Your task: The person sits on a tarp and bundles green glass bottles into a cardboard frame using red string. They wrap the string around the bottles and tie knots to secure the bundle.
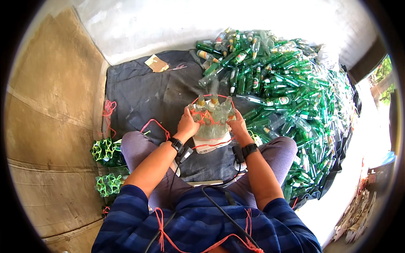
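In front of me, between my bent knees, a bundle of clear glass bottles (213, 128) stands upright on a pale, box-like block (206, 146). Red string (204, 114) winds among the bottle necks and arches over the far side. My left hand (187, 125) is closed at the bundle's left edge, by the bottle necks. At the right edge my right hand (239, 125) is closed the same way. Whether string is pinched in the fingers too is too small to tell. A loose length of red string (157, 122) trails beside my left wrist.
A large heap of mostly green bottles (287, 97) fills the right side. Bottles tied with yellow-green string (103, 149) stand left of my knee. Red string (109, 109) hangs near the brown wall panel (50, 114). A cardboard piece (156, 63) lies on the dark sheet (135, 88).
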Demonstrator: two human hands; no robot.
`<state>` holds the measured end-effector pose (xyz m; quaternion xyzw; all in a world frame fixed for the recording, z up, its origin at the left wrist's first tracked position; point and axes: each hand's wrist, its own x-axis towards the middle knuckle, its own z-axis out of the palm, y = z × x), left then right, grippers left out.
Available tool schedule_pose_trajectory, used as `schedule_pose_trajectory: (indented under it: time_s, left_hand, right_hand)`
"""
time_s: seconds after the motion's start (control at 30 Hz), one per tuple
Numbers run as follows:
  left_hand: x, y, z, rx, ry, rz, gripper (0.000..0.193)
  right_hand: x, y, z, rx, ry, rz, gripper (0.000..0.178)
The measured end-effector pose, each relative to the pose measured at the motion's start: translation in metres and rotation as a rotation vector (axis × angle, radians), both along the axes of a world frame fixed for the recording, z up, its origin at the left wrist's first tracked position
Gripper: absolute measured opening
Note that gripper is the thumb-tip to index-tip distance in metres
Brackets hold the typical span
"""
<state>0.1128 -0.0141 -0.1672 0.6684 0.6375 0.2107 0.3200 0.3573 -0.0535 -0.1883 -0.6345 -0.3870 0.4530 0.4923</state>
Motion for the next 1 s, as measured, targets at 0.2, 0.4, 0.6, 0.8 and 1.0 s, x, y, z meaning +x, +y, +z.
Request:
schedule_pose_trajectory:
  time_s: [0.2, 0.4, 0.6, 0.8, 1.0]
  left_hand:
    - [0.006, 0.009, -0.002, 0.068, -0.002, 0.055, 0.054]
    - [0.001, 0.025, 0.003, -0.028, 0.117, 0.013, 0.049]
    - [-0.006, 0.044, 0.001, 0.068, 0.196, -0.089, 0.040]
    - [-0.005, 0.033, 0.013, 0.219, 0.363, -0.114, 0.023]
    - [0.011, 0.006, 0.043, 0.720, 0.426, -0.283, 0.015]
  right_hand:
    - [0.000, -0.002, -0.016, 0.024, -0.062, -0.044, 0.063]
    - [-0.016, -0.022, -0.010, 0.002, 0.005, -0.014, 0.063]
    - [-0.049, -0.051, -0.002, 0.016, 0.010, -0.075, 0.068]
    - [-0.054, -0.050, -0.001, 0.052, -0.005, -0.040, 0.072]
    - [-0.049, -0.051, -0.011, -0.004, -0.194, -0.095, 0.068]
